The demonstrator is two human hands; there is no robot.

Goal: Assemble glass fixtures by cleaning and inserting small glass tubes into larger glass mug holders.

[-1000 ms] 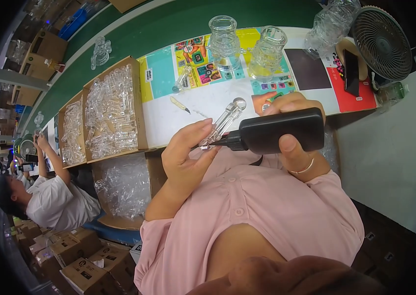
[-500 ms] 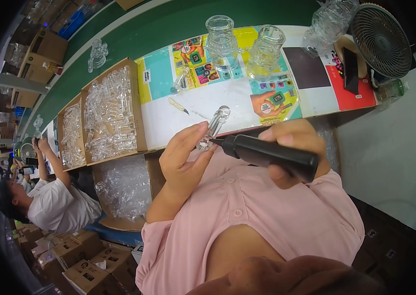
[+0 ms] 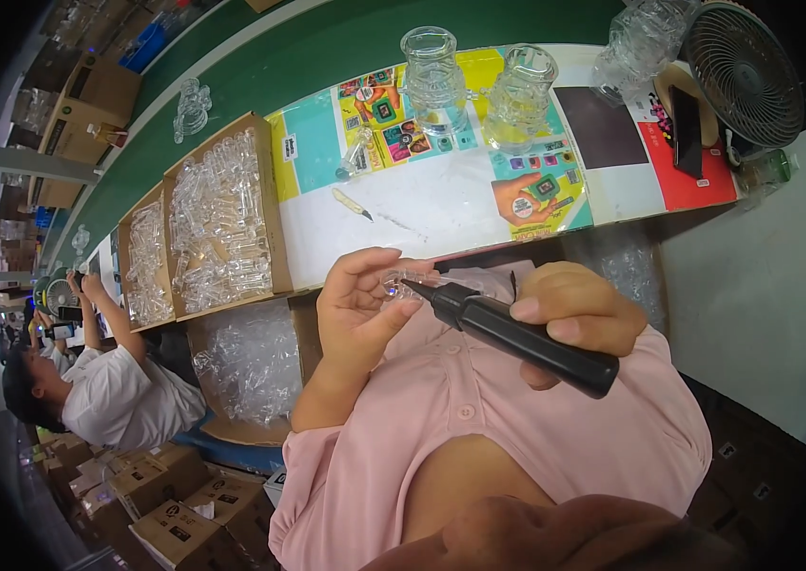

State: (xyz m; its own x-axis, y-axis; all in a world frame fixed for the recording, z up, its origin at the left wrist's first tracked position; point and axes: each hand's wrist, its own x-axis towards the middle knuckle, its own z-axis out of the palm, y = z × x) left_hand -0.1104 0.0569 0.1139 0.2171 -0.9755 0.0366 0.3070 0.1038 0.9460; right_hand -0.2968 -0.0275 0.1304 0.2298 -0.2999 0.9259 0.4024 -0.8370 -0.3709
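Observation:
My left hand (image 3: 360, 305) holds a small clear glass piece (image 3: 401, 284) between thumb and fingers, close to my chest. My right hand (image 3: 574, 319) grips a black pen-shaped tool (image 3: 508, 333), and its narrow tip touches the glass piece. Both hands are below the near edge of the white worktable (image 3: 441, 205). Most of the glass piece is hidden by my left fingers.
Two clear glass jars (image 3: 433, 81) (image 3: 522, 86) stand on a colourful mat. Cardboard trays (image 3: 222, 224) full of clear glass parts lie at the left, a small pointed tool (image 3: 353, 203) on the table, a black fan (image 3: 744, 71) at the right. Another person (image 3: 108, 390) sits at the lower left.
The glass piece has dropped from above the table edge to my chest. The black tool has tilted so its tip now meets the glass.

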